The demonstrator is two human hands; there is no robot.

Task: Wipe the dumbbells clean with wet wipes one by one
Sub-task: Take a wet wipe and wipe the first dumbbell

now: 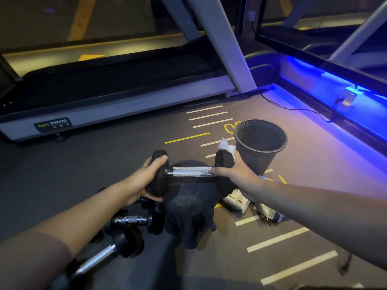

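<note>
I hold a black dumbbell (191, 171) with a knurled chrome handle level above the floor. My left hand (144, 178) grips its left head. My right hand (240, 174) wraps the right head, pressing a white wet wipe (227, 146) against it; the wipe sticks out above my fingers. Two more dumbbells lie on the floor at lower left, one small (134, 220) and one nearer me (100, 256). A white wet-wipe pack (236, 203) lies on the floor under my right wrist.
A black bin (260, 143) stands open just beyond my right hand. A dark cloth or garment (188, 214) lies below the held dumbbell. A treadmill (104, 105) runs across the back, and a blue-lit ledge with a cable (293, 108) lines the right.
</note>
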